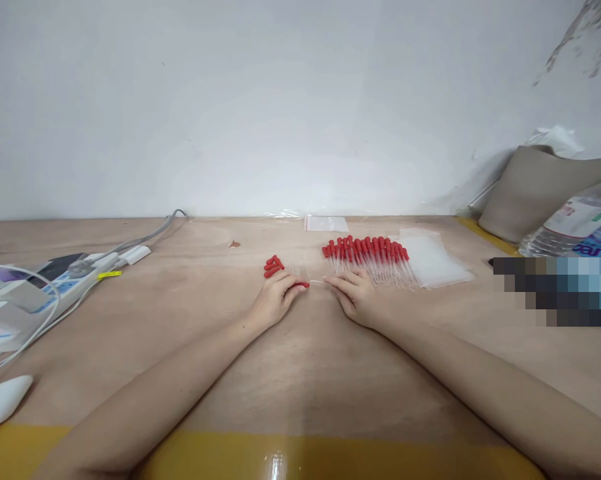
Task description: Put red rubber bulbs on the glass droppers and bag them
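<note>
we see the left grip [276, 295] pinched closed on a red bulb [303, 285], the right grip [359, 297] with fingertips closed on a thin clear tube [319, 282]. both pieces lie end to end between the grips, probably held low over the worktop [300, 373] for steadiness; we can't tell if they touch. loose red bulbs [273, 268] sit just beyond the left grip, presumably for easy reach; red-topped droppers [365, 248] lie side by side just beyond the right grip, likely grouped to avoid mixing.

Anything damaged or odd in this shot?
Yes: ragged dark patch on the wall, upper right, like peeling paint; reddish-brown mark on the table, beyond the left hand, stain or chip unclear.
</note>
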`<state>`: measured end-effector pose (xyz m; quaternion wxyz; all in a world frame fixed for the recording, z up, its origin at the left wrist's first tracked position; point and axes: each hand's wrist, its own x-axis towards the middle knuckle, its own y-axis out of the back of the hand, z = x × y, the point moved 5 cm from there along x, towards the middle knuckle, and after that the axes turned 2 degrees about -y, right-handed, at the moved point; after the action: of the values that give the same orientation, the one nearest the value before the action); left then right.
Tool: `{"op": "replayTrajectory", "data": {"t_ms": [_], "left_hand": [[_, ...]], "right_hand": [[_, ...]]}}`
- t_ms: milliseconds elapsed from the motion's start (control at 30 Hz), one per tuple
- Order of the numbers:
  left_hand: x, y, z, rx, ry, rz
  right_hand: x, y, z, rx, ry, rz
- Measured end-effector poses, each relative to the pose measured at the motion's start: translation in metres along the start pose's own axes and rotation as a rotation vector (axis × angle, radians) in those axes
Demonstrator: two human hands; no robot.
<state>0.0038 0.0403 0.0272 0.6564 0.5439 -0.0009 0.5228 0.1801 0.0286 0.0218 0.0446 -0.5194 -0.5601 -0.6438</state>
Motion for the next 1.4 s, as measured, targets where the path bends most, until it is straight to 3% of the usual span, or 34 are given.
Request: {"op": "replayTrajectory", "data": {"t_ms": [333, 533, 867, 1100, 1400], "left_hand": [[0.000, -0.002, 0.007, -0.028, 0.007, -0.024], [-0.001, -0.007, 0.008, -0.098, -0.032, -0.122], [-0.001, -0.007, 0.014, -0.030, -0.103, -0.182], [-0.005, -0.007, 0.016, 0.126, -0.172, -0.120], [-0.001, 0.004, 0.017, 0.061, -0.251, 0.061]], "right_hand": [[0.000, 0.000, -0.005, 0.013, 0.031, -0.004], [0.000, -0.003, -0.001, 0.014, 0.020, 0.007], [0.003, -0.001, -0.001, -0.066, 0.070, -0.087], [0.005, 0.003, -0.017, -0.210, 0.135, -0.057], [0.012, -0.001, -0.021, -0.122, 0.106, -0.064]]}}
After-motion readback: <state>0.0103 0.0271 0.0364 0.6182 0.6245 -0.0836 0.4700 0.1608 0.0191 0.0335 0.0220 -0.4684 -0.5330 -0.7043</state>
